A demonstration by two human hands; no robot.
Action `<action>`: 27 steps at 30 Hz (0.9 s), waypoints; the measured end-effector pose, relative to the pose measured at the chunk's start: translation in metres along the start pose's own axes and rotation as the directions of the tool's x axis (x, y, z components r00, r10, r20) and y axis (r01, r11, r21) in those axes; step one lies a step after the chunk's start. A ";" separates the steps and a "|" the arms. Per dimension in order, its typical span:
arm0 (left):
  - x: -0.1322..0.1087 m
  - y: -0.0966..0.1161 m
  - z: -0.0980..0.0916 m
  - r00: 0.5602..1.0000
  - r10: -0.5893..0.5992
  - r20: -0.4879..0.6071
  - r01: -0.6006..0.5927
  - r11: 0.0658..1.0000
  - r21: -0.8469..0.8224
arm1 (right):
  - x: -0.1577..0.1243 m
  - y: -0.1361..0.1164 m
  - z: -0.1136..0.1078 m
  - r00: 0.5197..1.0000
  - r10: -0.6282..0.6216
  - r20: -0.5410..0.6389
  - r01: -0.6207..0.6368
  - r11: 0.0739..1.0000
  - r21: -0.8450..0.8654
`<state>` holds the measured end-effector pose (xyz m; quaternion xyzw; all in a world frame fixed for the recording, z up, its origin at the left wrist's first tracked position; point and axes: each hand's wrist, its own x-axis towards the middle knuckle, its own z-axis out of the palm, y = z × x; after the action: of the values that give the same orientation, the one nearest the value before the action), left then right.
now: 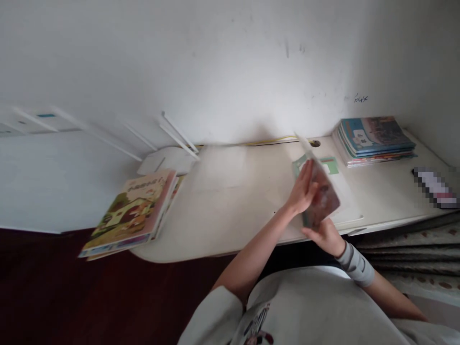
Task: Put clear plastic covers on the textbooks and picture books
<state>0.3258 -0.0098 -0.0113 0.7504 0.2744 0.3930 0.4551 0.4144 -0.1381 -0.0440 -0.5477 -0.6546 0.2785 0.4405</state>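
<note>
A thin book (322,203) with a reddish-brown picture cover is tilted up on edge above the desk, slightly blurred. My left hand (304,190) is on its left side, fingers stretched along the edge and thumb over the cover. At the lower corner, my right hand (326,236) grips the same book between thumb and fingers. Some right fingers are hidden behind it. Beneath and behind lies a green-and-white book or sheet (331,165), partly covered by the held book.
On the white desk (230,211), a stack of books (377,136) stands at the back right, with a blurred-out phone-like object (434,187) near it. Picture books (132,211) overhang the left end, beside a white router (167,160) with antennas. A cable (266,140) runs along the wall.
</note>
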 end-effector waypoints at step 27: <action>-0.061 0.004 -0.132 0.886 -0.461 0.038 0.356 0.733 0.580 | 0.086 0.053 -0.115 0.926 0.362 0.108 -0.370 0.811 0.452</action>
<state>0.1826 0.0032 0.0086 0.8028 0.4934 0.1161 0.3141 0.5398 -0.0562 -0.0128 -0.5395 -0.4546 0.5110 0.4911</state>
